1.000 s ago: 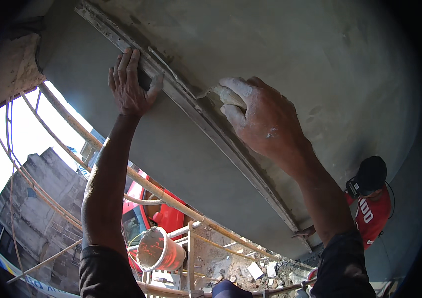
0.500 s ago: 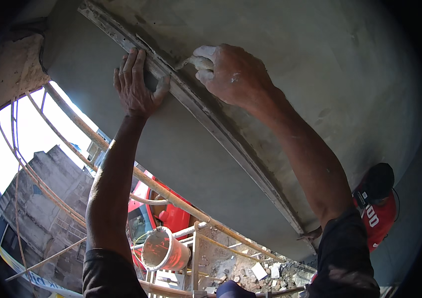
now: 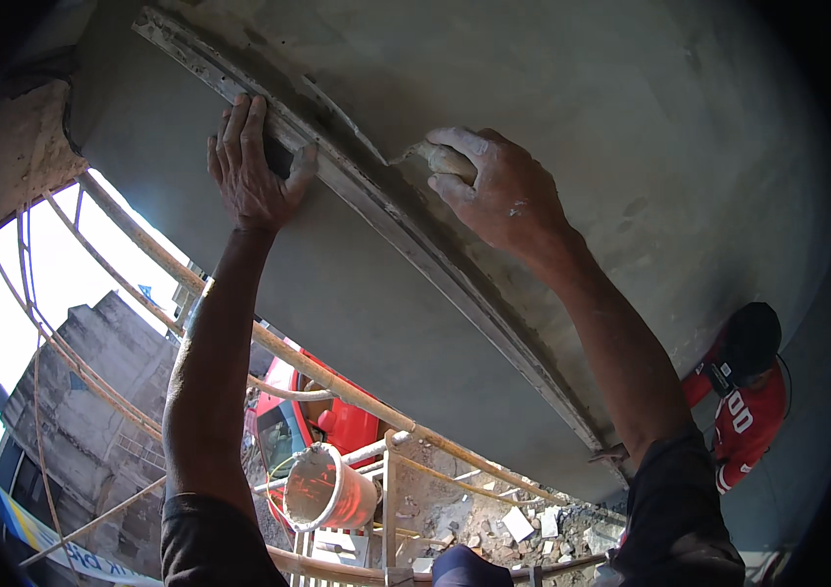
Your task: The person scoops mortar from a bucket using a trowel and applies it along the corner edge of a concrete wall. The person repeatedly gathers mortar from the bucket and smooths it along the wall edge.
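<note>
A long, mortar-smeared straightedge [image 3: 415,249] lies diagonally against the grey plastered surface [image 3: 376,323]. My left hand [image 3: 257,171] presses on its upper part, fingers stretched out and thumb apart. In my right hand [image 3: 508,191] is a trowel, its handle [image 3: 450,164] wrapped by whitened, plaster-coated fingers. The trowel's thin blade [image 3: 347,119] shows nearly edge-on, just beyond the straightedge's far side and roughly along it. Wet, darker plaster [image 3: 494,279] borders the bar on that side. At the lower end, a co-worker's hand [image 3: 611,454] touches the straightedge.
A co-worker in a red shirt [image 3: 753,421] and dark cap stands at the right. Below left run scaffold pipes [image 3: 337,377], with a mortar-stained bucket [image 3: 327,489] by them. Farther down are a red vehicle [image 3: 347,421], rubble [image 3: 504,528] and a grey building [image 3: 92,391].
My right hand has moved right and slightly down with the trowel, whose blade now shows more. My left hand and the straightedge sit slightly farther left in view. More of the co-worker shows.
</note>
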The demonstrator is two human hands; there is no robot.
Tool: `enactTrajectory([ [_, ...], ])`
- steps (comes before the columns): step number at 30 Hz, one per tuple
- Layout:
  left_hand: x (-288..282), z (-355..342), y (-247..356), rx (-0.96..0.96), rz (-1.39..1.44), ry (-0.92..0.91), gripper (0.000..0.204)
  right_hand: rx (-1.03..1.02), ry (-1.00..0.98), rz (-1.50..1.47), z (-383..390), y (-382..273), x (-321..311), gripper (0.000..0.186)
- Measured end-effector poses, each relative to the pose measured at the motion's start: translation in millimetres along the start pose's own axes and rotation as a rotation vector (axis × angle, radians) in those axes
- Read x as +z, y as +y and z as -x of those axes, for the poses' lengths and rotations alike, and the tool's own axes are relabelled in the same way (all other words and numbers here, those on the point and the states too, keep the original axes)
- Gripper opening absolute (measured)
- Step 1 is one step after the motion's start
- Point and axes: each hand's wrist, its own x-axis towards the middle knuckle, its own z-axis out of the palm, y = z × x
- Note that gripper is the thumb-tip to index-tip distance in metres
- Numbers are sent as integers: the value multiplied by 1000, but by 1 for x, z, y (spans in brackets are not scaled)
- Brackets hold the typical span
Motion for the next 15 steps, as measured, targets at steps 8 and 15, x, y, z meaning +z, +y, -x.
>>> enactTrajectory([
  [8, -1, 1, 1, 2, -15, -2, 82, -45, -19, 46, -13, -16, 16, 29],
  [15, 3, 1, -1, 7, -3, 14, 82, -106, -46, -2, -20, -17, 7, 29],
])
